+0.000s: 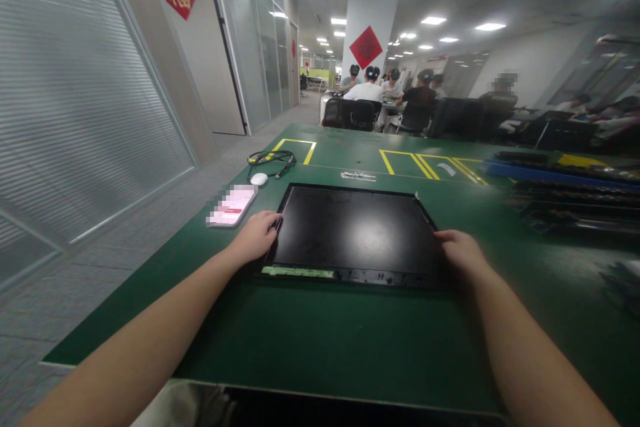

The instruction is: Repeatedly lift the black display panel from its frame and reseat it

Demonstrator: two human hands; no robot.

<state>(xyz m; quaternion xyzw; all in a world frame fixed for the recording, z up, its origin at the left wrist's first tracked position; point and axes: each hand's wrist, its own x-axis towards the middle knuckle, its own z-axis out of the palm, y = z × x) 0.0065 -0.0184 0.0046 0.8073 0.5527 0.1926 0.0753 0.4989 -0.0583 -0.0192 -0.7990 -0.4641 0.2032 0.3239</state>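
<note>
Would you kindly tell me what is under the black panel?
Green tabletop shows around the black panel, which the left hand and right hand touch at its sides. Whatever lies directly beneath is covered by the panel, so it cannot be seen.

The left hand [257,235] and right hand [463,255] hold opposite sides of a black display panel [350,230] on the green table [320,333]; a lit phone [235,205] lies near the left hand, below a coiled black cable [291,161].

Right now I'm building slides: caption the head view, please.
Left hand and right hand hold a dark flat panel by its side edges at a green table, a phone at left.
</note>
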